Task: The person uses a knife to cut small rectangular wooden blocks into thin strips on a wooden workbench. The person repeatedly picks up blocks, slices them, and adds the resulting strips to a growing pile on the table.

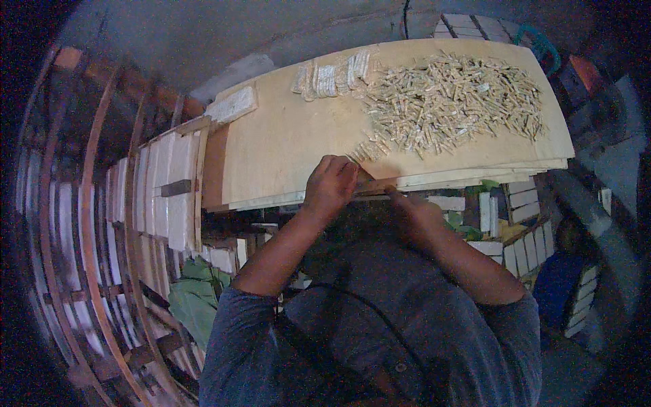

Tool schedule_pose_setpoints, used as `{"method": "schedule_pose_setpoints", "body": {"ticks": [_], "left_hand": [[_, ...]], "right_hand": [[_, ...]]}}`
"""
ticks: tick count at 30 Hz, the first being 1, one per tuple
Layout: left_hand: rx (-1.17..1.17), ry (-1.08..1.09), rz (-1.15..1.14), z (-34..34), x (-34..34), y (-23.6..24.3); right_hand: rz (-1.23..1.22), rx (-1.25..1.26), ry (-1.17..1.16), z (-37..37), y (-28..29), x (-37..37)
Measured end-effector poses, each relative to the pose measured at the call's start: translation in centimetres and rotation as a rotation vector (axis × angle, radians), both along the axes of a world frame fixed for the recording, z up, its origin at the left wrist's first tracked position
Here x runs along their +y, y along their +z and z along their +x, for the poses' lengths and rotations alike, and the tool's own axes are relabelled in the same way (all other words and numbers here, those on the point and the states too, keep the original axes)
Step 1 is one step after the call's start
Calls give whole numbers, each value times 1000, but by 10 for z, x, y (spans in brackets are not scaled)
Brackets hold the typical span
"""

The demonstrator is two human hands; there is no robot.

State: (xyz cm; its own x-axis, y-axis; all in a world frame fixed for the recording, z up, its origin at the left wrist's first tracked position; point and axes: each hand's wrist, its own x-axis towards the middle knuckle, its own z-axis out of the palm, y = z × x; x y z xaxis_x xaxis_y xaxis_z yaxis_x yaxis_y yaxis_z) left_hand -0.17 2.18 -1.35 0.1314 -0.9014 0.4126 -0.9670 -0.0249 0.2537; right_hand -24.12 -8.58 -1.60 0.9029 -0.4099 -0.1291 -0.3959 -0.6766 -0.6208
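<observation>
Tan pieces (pixel 461 102) heaped far right on tabletop (pixel 278 146), white slab (pixel 232 104) far left. Left hand (pixel 332 179) half-curled, right hand (pixel 415 216) dark, blurred, both at near edge; can't tell grip.

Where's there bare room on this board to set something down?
The wooden board is barest at left, between the pale flat pack, the row of bundles and the left hand. A narrower strip lies between the pile of short sticks and the near edge. That pile crowds the board's right.
</observation>
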Motion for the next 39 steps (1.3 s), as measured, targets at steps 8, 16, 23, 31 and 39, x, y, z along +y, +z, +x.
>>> {"method": "schedule_pose_setpoints", "body": {"ticks": [8,16,23,31,39], "left_hand": [[281,120,64,-7,6,2],[254,69,28,-2,-1,-7],[52,-13,-8,4,3,-11],[51,-31,20,8,4,-16],[27,-2,-5,0,2,-5]], "right_hand": [[-5,-158,-240,-7,18,-30],[10,-147,-128,-3,22,-17],[-89,-62,5,23,2,-9],[-119,-64,10,11,6,-8],[-74,-146,-11,15,5,-17]]}}
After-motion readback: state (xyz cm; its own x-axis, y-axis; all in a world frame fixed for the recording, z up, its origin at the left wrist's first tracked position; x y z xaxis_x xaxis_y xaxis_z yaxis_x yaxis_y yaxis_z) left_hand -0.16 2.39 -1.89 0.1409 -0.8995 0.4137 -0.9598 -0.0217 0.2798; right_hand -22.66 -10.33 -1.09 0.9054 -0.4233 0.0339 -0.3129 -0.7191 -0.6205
